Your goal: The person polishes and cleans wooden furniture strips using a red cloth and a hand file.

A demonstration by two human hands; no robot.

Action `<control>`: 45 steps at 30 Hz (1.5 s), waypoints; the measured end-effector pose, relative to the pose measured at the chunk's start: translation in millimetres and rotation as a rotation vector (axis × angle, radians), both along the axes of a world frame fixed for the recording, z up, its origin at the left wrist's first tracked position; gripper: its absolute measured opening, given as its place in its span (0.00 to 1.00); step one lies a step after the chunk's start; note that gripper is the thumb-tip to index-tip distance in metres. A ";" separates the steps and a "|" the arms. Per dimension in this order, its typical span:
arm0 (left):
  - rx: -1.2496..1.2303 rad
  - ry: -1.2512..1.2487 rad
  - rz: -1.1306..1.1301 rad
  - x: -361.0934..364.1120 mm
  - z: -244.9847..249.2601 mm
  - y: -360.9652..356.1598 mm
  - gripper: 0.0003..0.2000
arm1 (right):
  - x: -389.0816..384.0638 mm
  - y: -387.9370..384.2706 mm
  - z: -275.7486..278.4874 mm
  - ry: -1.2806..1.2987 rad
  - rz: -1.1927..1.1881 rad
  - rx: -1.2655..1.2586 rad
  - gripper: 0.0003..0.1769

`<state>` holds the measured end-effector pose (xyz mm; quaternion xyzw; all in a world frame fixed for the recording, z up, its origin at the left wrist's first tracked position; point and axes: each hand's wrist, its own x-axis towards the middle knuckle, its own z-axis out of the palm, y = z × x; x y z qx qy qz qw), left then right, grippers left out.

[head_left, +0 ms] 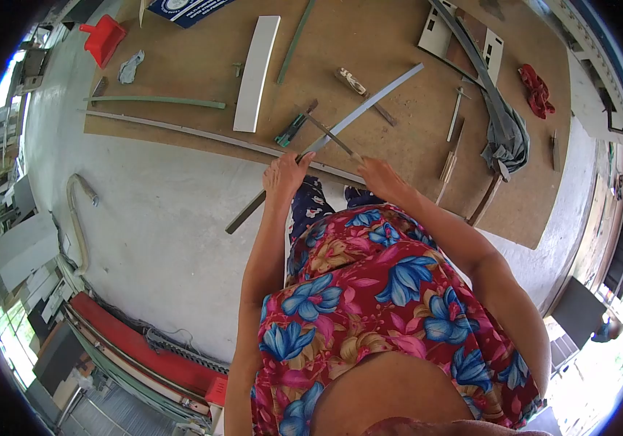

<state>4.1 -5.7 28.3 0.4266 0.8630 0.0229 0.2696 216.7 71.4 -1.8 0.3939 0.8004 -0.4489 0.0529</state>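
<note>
Hidden items first: the fisheye edge blacks out the corners. The person's red and blue floral dress [369, 291] fills the near middle of the view and covers the legs and the floor beneath them. I see both hands from the back only, so palms and fingertips are out of sight. The left hand [286, 174] is at the end of a straight, fully extended arm, with its fingers curled down and closed round a long pale grey-blue metal strip [369, 103]. The strip runs diagonally from the near left, on the grey concrete floor [166, 218], through that hand and out to the far right across the brown fibreboard sheet [398, 43]. Its near end looks darker, and I cannot make out why. The right hand [382, 179] is just right of the left, its arm bent at the elbow and its knuckles pointing away. A thin dark rod-like tool [329, 134] crosses the strip, and its near end meets this hand. I cannot tell whether the fingers are closed on it, and the tool is too small to identify. Beyond the hands, on the board, lie a green-handled hand tool [291, 131] and a white curved panel [257, 73]. A crumpled red cloth [536, 91] lies at the far right.
</note>
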 end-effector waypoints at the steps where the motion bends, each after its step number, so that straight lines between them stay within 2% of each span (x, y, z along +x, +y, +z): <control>1: -0.012 -0.008 0.001 -1.3 0.1 0.8 0.26 | 10.8 -5.9 21.1 -0.001 -0.015 0.014 0.17; 2: -0.024 -0.015 0.000 -1.7 -0.3 1.5 0.26 | 16.5 -7.3 32.2 -0.002 -0.033 0.029 0.17; 5: -0.006 -0.007 -0.009 0.4 -1.5 0.7 0.27 | 15.4 -7.9 -52.7 0.103 0.012 0.069 0.17; 8: -0.013 -0.018 0.010 0.2 -12.0 -3.2 0.27 | -39.6 13.9 -25.3 -0.053 -0.031 0.005 0.17; 10: -0.022 0.006 0.008 -4.0 -8.6 -2.7 0.27 | -41.5 13.3 -12.3 -0.071 -0.029 0.016 0.17; 11: -0.023 0.012 0.008 -4.8 -7.5 -1.1 0.27 | -39.1 11.4 -8.5 -0.085 -0.027 0.024 0.17; 14: -0.023 -0.006 0.029 -10.6 -6.2 4.5 0.27 | 13.0 0.4 -16.7 0.091 0.068 0.103 0.16; 17: -0.018 0.004 -0.008 -9.7 -1.3 6.8 0.27 | 14.3 2.7 29.5 -0.114 -0.030 -0.044 0.15; 20: 0.042 0.032 -0.018 -5.0 -6.5 1.1 0.26 | -19.8 11.1 -29.6 0.104 0.066 0.123 0.13; 21: 0.036 0.041 -0.020 -3.3 -5.7 2.1 0.26 | -31.1 15.6 -31.0 0.063 0.037 0.106 0.13; 23: 0.016 0.069 -0.030 -4.7 -1.4 2.9 0.25 | -50.9 18.4 -23.7 -0.010 -0.026 0.062 0.13; 26: 0.050 0.058 -0.041 -9.1 0.2 7.3 0.25 | -6.7 10.3 16.3 0.063 -0.024 0.011 0.13; 29: 0.050 0.049 -0.034 -6.3 9.7 13.0 0.24 | 13.4 -0.4 32.0 -0.127 -0.103 -0.045 0.13; 32: 0.082 0.084 -0.062 -2.8 7.1 11.8 0.24 | -11.5 11.3 -26.8 0.012 0.123 0.082 0.13; 35: 0.076 0.086 -0.048 -4.1 5.8 11.1 0.24 | -51.1 19.6 -31.8 0.056 -0.130 0.110 0.10; 38: 0.090 0.089 -0.086 -11.5 4.2 9.1 0.26 | -24.7 13.1 -32.6 0.057 0.099 0.173 0.11; 41: 0.012 0.089 -0.086 -11.9 15.2 13.2 0.26 | 20.9 -3.3 -25.2 -0.013 0.083 0.091 0.18; 44: -0.007 0.080 -0.109 -10.4 13.2 14.1 0.25 | 6.5 0.1 -2.7 -0.013 -0.104 -0.036 0.17; 45: 0.032 0.107 -0.125 -9.4 11.6 14.6 0.24 | -8.1 7.5 -9.5 -0.026 -0.092 -0.021 0.16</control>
